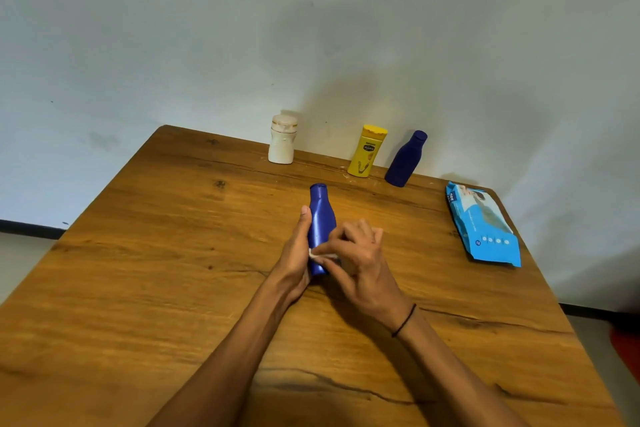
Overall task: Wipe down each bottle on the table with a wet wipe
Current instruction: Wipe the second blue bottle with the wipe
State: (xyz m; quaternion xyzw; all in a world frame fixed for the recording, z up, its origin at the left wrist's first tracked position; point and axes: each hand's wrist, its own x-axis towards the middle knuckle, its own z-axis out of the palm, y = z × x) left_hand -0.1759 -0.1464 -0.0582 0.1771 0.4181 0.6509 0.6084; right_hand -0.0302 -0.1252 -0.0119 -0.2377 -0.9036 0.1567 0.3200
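A worn wooden tabletop point(173, 270) meets a pale wall point(207, 28). The left hand point(294, 253) grips a glossy blue bottle point(320, 225), cap pointing away; the right hand point(356, 256) pinches a white wet wipe point(317, 255) against its lower body.

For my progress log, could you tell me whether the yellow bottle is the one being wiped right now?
No, the hands are on a blue bottle, while the yellow bottle stands untouched near the wall.
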